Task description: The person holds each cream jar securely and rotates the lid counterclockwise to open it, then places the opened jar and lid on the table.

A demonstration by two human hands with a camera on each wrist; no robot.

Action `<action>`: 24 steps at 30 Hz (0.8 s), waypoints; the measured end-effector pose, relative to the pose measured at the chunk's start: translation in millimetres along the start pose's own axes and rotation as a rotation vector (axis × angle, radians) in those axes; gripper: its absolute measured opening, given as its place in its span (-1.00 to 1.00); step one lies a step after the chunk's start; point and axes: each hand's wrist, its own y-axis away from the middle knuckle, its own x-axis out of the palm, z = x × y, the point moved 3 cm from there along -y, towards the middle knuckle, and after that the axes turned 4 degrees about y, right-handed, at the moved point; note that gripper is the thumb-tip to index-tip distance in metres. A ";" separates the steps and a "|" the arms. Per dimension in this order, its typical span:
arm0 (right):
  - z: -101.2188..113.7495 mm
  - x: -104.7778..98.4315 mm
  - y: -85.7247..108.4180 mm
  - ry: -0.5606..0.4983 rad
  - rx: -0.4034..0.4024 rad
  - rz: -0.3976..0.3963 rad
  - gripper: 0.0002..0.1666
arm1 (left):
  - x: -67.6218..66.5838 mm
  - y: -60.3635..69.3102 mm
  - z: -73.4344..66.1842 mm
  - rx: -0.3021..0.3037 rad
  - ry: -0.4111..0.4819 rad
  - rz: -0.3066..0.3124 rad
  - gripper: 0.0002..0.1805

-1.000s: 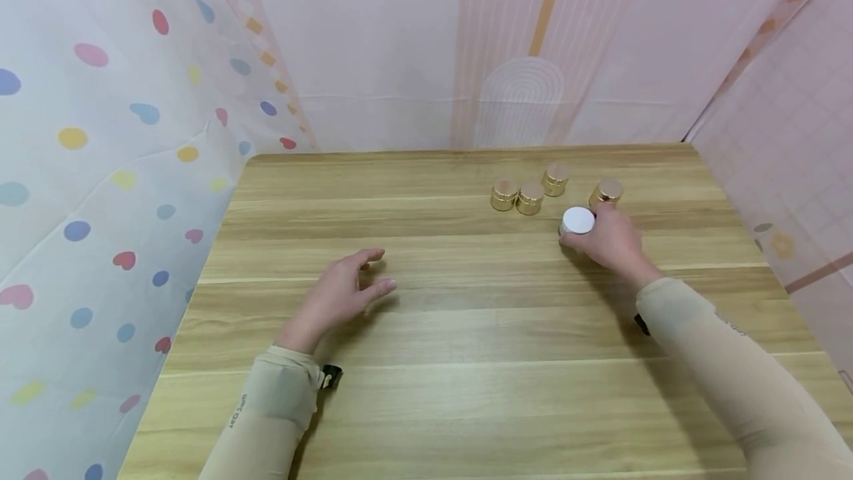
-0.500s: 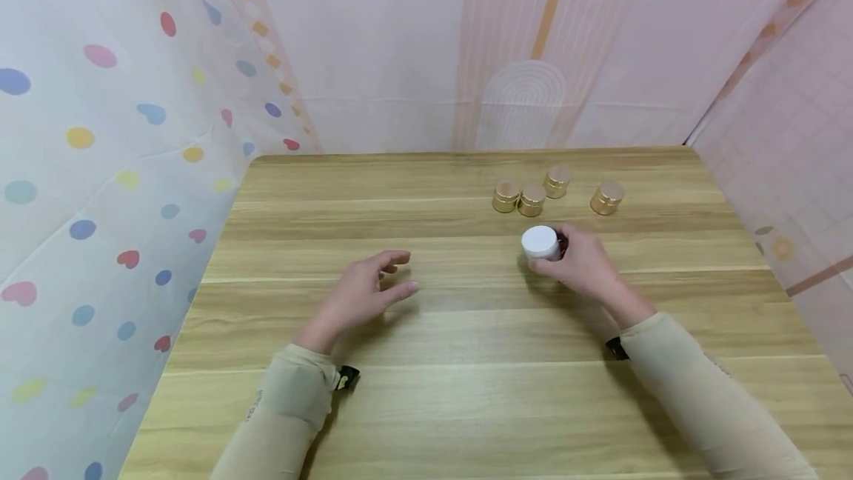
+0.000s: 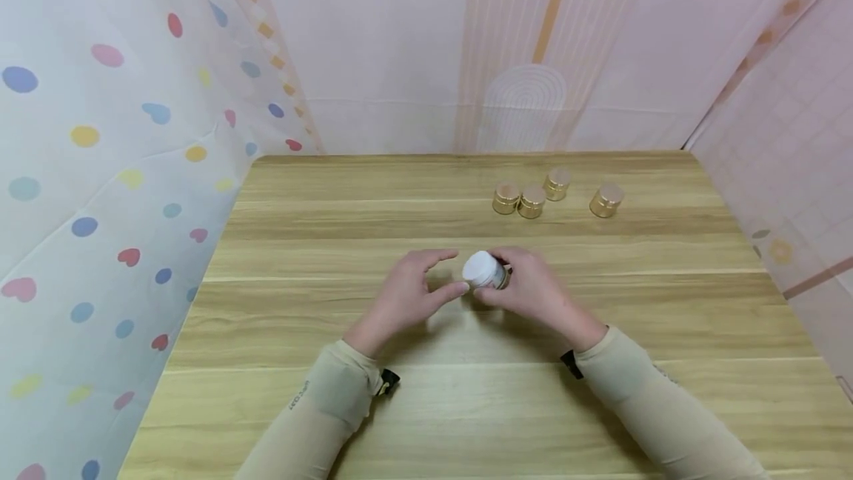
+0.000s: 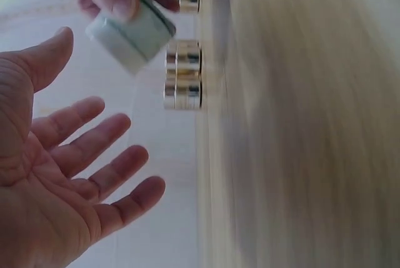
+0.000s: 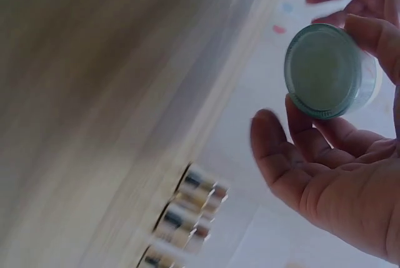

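Note:
A small glass jar with a white lid is held above the table by my right hand, pinched between thumb and fingers. Its lid tilts toward my left hand, whose thumb and fingers are spread beside the lid. In the left wrist view a gap shows between that hand and the jar, and the palm holds nothing. The right wrist view shows the round clear base of the jar, thumb on one side and fingers on the other.
Several small gold jars stand at the back right of the wooden table. Two of them, a left one and its neighbour, stand side by side; another gold jar is apart on the right. Patterned curtains hang behind the table.
My right hand has carried the white-lidded jar from near the gold jars leftward and toward me, and it now tilts. My left hand has moved right, close to the lid.

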 end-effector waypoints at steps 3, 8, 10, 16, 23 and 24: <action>12.2 5.4 0.3 0.058 -0.040 -0.006 -0.34 | 4.4 -1.5 -4.5 0.003 0.003 -0.006 -0.38; 25.9 10.7 -0.9 0.097 -0.063 -0.019 -0.33 | 6.7 -0.6 -6.8 -0.014 0.012 -0.008 -0.42; 28.2 12.4 -1.3 0.100 -0.054 -0.022 -0.32 | 6.6 -0.6 -6.4 -0.015 0.009 -0.012 -0.42; 29.7 15.4 -2.3 0.084 -0.066 -0.035 -0.34 | 4.2 -3.0 -3.0 -0.057 0.063 -0.027 -0.43; 26.1 18.3 -4.7 0.048 -0.097 -0.024 -0.37 | 0.9 -3.1 -1.4 -0.028 0.086 -0.030 -0.36; 25.4 18.4 -5.2 0.045 -0.103 -0.026 -0.37 | 0.7 -3.2 -1.0 -0.004 0.073 -0.026 -0.34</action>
